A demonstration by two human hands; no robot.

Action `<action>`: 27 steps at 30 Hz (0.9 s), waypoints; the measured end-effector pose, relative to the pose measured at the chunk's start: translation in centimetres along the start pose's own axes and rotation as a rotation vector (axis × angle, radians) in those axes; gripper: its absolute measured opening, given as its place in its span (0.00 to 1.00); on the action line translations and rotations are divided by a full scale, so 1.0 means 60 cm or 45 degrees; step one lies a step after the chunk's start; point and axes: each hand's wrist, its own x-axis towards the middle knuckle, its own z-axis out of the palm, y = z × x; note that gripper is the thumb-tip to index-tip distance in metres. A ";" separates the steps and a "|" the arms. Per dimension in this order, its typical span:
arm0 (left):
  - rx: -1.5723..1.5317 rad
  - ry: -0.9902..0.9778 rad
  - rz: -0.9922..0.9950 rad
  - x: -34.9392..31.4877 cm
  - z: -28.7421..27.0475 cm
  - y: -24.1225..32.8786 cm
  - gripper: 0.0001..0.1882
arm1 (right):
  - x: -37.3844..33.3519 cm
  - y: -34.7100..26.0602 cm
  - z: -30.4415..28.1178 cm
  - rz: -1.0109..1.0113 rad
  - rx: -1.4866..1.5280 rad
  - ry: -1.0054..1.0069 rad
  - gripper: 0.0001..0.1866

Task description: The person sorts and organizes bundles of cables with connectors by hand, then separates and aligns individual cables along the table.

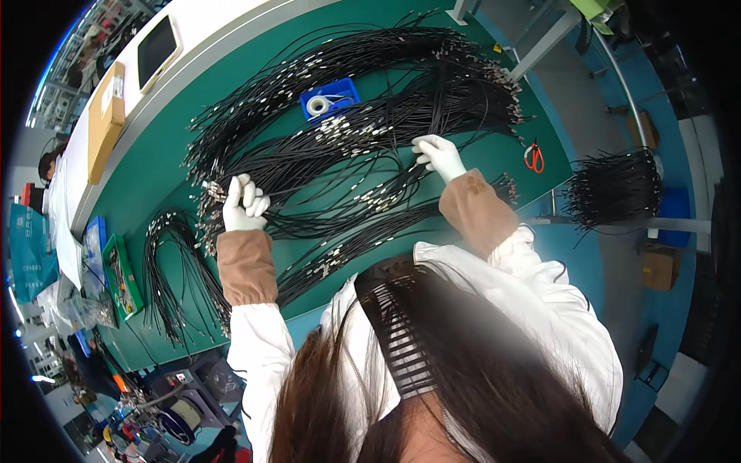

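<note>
Long black cables [309, 158] with white tags and metal ends lie in thick bundles across the green table [324, 297]. My left hand [245, 204], in a white glove, is closed with curled fingers beside the metal cable ends at the left. What sits inside those fingers is hidden. Farther right, my gloved right hand [440, 157] pinches a thin black cable over the middle bundle. A smaller loose bundle of cables [332, 258] lies nearer to me, below both hands.
A blue tray [351, 89] holding a white tape roll [317, 106] stands among the bundles. Red-handled scissors [534, 157] lie at the right edge. At the left are a green bin [114, 270] and another cable bundle [166, 231]. More cables [617, 189] hang beyond the table's right side.
</note>
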 end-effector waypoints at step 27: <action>-0.079 -0.349 0.007 -0.019 -0.015 -0.006 0.17 | 0.018 -0.103 0.044 -0.509 -0.519 -0.022 0.15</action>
